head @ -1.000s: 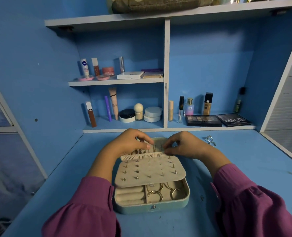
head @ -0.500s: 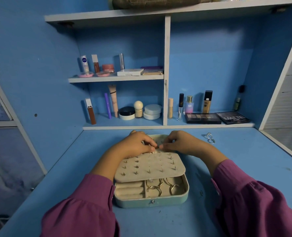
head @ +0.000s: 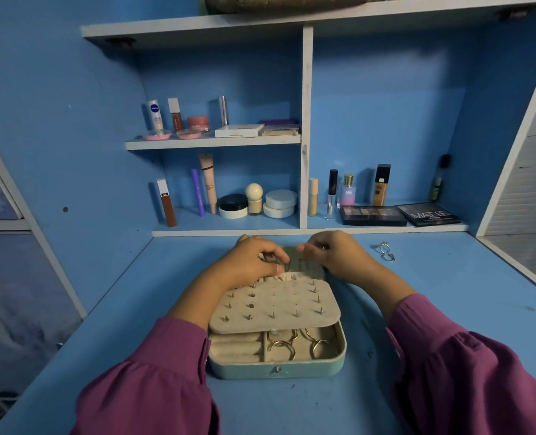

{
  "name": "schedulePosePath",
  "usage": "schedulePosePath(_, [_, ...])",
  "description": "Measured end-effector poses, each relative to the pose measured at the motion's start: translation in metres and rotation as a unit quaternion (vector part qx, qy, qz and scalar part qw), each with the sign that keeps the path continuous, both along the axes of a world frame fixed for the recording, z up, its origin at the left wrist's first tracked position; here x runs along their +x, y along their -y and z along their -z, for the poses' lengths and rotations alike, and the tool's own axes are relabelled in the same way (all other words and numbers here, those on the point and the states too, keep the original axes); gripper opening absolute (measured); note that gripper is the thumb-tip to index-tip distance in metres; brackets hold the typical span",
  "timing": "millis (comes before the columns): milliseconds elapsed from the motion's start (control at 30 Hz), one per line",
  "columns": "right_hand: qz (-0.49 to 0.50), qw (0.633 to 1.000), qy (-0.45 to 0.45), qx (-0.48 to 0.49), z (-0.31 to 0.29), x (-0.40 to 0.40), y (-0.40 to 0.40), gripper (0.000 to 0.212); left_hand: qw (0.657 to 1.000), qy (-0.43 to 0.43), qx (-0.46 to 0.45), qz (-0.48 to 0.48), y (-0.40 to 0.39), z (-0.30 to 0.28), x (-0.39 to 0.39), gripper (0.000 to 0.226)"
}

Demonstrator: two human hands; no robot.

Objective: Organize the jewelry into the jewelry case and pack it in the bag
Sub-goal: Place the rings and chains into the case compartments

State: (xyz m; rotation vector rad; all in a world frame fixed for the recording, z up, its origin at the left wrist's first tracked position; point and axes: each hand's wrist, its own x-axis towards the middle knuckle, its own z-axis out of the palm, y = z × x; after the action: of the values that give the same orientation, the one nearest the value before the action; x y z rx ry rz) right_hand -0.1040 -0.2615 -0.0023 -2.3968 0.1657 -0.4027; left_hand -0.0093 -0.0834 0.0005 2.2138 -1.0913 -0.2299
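Pinching at far rim of pale teal hinged jewelry case [head: 276, 370]: left hand [head: 251, 260] and right hand [head: 335, 254], fingertips curled together; whatever they pinch too small to make out. Beige stud-pierced earring panel [head: 276, 304] just below hands hides case's rear half. Two silver rings [head: 385, 252] right of right hand. Blue desk [head: 448, 309]; cosmetics shelves [head: 213, 142] beyond hands.

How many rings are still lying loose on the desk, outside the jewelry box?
2: both silver rings lie together on the desk, right of the right hand. The hands may hide others.
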Motion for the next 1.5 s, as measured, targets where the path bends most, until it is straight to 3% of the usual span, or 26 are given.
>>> schedulePosePath(100, [0.023,1.0,0.017,-0.014,-0.002,-0.002,0.004,0.026,1.0,0.002,0.021,-0.007,0.0,0.001,0.0,0.019])
schedulePosePath(267, [-0.045,0.993,-0.019,-0.109,0.006,0.0,0.002,0.028,0.999,-0.003,0.037,0.0,0.001,0.0,-0.001,0.033])
schedulePosePath(367, [-0.043,0.995,-0.01,-0.084,0.003,0.0,0.001,0.023,1.0,-0.01,0.027,-0.004,0.001,-0.001,-0.001,0.044])
schedulePosePath(500, [-0.036,0.997,-0.002,-0.069,0.001,-0.001,-0.002,0.026,0.999,-0.01,0.037,-0.02,0.003,-0.002,-0.003,0.032])
schedulePosePath(667, [-0.045,0.991,-0.054,-0.111,0.004,0.001,-0.004,0.029,0.998,-0.011,0.056,-0.013,0.002,-0.003,-0.006,0.028])
schedulePosePath(867, [-0.03,0.999,0.002,-0.014,-0.002,-0.001,0.004,0.024,0.999,-0.013,0.034,-0.005,0.001,-0.006,-0.007,0.026])
schedulePosePath(1100, [-0.051,0.992,-0.045,-0.102,0.001,-0.004,0.009,0.019,0.998,-0.01,0.062,0.021,0.0,-0.003,-0.005,0.017])
schedulePosePath(1400, [-0.062,0.976,-0.068,-0.198,0.001,0.001,-0.003,0.029,0.996,-0.041,0.075,0.017,0.006,0.003,0.003,0.035])
schedulePosePath(1500, [-0.056,0.982,-0.043,-0.174,0.001,-0.001,-0.003,0.026,0.998,-0.058,0.038,0.01,0.004,0.0,0.003,0.039])
